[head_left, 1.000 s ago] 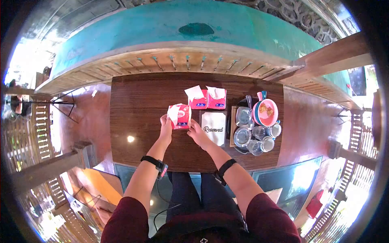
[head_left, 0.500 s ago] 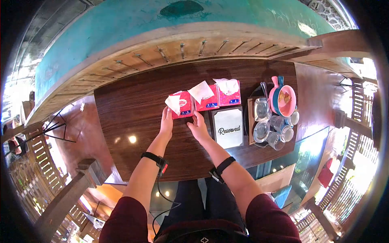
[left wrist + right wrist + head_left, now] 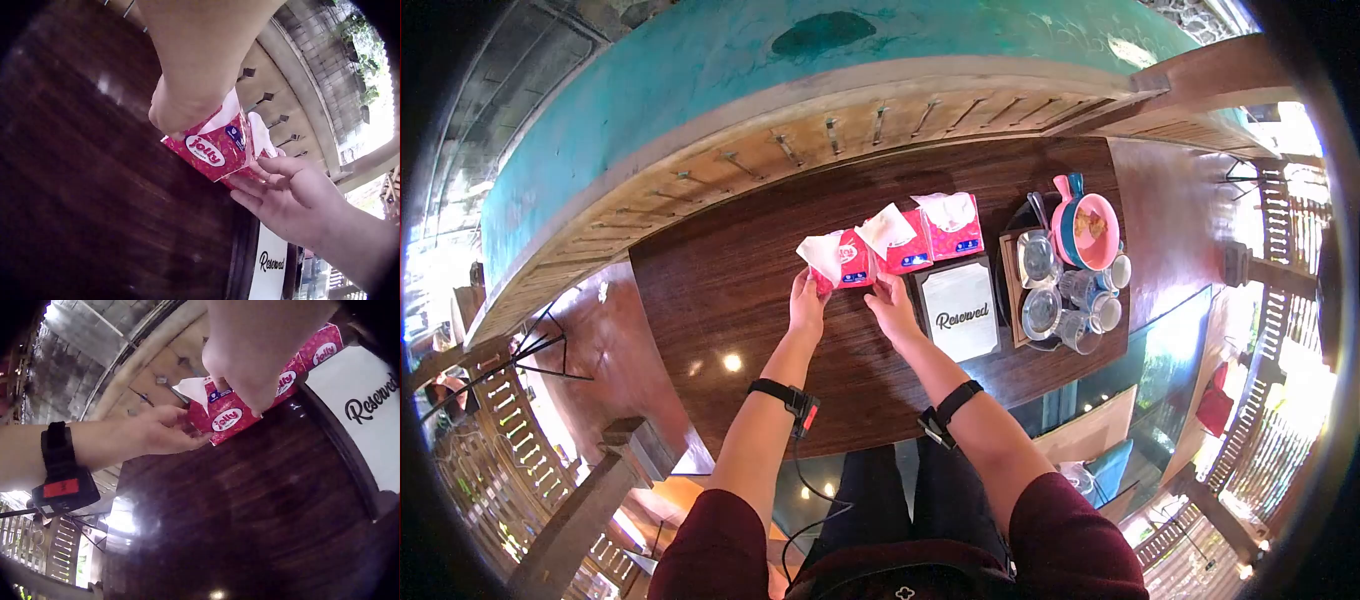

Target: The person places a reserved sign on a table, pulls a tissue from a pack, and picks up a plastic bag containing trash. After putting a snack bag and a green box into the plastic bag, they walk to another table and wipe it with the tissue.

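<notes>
Left hand (image 3: 807, 308) fingers loosely extended on red pack's (image 3: 855, 262) left end; right hand (image 3: 892, 310) fingers spread at its right, contact looks light. "Reserved" sign (image 3: 960, 338) right. Pack: "jolly" oval, white sheet atop, left of two matching packs (image 3: 910, 242) on bench (image 3: 720, 300).

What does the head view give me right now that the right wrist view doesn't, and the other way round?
Only the head view: the pink bowl with food in it, the glassware beside it, and the person's legs.

Only the right wrist view: the word "jolly" readable in full on all three tissue packs, and the red label on the left wrist's strap device.

Both: the three packs in a row, the "Reserved" sign, the dark table, and the left hand and right hand at the end pack.
</notes>
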Motion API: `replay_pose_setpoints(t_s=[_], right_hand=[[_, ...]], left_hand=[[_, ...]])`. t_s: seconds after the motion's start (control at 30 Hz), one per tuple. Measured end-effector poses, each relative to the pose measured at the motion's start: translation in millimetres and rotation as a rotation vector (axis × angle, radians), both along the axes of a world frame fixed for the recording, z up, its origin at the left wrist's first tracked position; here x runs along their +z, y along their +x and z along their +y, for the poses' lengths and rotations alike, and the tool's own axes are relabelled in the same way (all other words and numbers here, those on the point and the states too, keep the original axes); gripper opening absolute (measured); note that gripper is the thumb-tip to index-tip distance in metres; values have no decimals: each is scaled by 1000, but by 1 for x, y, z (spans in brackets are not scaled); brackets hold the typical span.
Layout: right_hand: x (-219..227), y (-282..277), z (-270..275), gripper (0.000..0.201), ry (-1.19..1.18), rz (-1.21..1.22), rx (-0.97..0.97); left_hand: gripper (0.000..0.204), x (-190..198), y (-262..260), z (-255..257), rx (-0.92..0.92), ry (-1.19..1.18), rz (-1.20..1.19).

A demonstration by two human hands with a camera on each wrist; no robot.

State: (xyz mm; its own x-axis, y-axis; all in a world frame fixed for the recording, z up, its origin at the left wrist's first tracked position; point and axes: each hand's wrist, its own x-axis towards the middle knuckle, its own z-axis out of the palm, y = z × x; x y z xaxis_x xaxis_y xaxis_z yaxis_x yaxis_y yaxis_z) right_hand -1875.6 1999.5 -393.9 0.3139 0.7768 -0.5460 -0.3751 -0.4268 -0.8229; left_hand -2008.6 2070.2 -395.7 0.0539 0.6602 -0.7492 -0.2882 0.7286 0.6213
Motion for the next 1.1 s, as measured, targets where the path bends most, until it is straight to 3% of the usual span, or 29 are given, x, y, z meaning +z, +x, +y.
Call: replay_pose_setpoints(t_s=[0.17,0.37,0.47,0.53,0.57,0.6,0.63,0.7,0.73,0.8,0.87,0.9,0.97,1.1], right_hand=[[11,3,-3,45,-51,26,6],[19,11,-28,40,-40,-43,68],[28,17,-65,36,-48,-168,211],[38,19,-97,35,-49,-222,313],[49,23,-113,34,-69,-255,387],[61,26,-129,34,-91,-289,457],[76,32,-144,34,-138,-395,597],[98,34,-193,35,-272,-545,845],[117,35,-230,35,-363,-603,906],[136,38,-280,37,-453,-586,1053],[175,39,-322,41,-587,-504,1167],[178,37,-349,43,-605,-472,1192],[166,26,-411,46,-639,-400,1238],[183,-4,-521,52,-768,-230,946]], left_hand=[[35,-3,-1,0,-32,21,-3],[43,19,-10,-26,-108,-59,196],[36,42,-23,-58,-316,-91,246],[24,43,-40,-83,-473,-111,144],[12,62,-42,-98,-524,-70,135],[11,45,-60,-114,-689,5,75],[11,53,-67,-123,-860,-37,55],[31,81,-76,-147,-1131,-69,220],[36,72,-87,-168,-1503,55,328],[37,82,-93,-186,-1748,244,339],[37,119,-85,-196,-1978,350,309],[38,121,-85,-200,-2085,415,238],[38,164,-65,-208,-2352,451,357],[37,187,-50,-235,-2673,523,450]])
